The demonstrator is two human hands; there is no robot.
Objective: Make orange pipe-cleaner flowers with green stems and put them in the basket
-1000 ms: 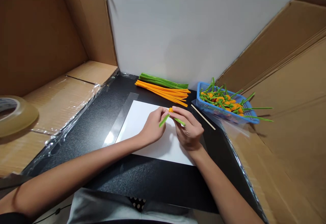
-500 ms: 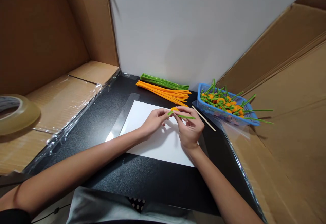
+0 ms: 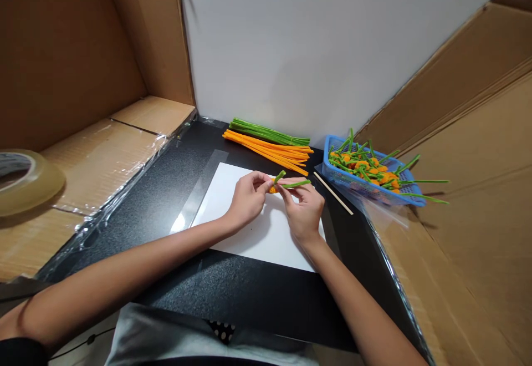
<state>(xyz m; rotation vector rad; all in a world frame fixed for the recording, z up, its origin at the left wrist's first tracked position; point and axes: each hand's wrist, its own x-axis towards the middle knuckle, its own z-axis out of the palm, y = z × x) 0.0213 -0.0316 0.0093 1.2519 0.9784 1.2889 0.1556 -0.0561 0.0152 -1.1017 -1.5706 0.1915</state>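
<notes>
Above the white sheet (image 3: 266,238) in the middle of the counter (image 3: 233,288), the left hand (image 3: 247,202) is pinching a small orange coil (image 3: 272,189). Just beside it, the right hand (image 3: 305,211) is gripping the green pipe cleaner (image 3: 296,184) bent around that coil. The winding looks to be under way, and tightening it is calling for a firm pinch on the coil.

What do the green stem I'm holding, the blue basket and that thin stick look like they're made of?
Green stem, pinched by left hand and right hand: looks like a pipe cleaner, fuzzy matte fibre, probably on wire since it holds a bend. Blue basket: plastic, by its perforated walls. Thin stick: likely wood or bamboo, pale, matte, straight.
</notes>
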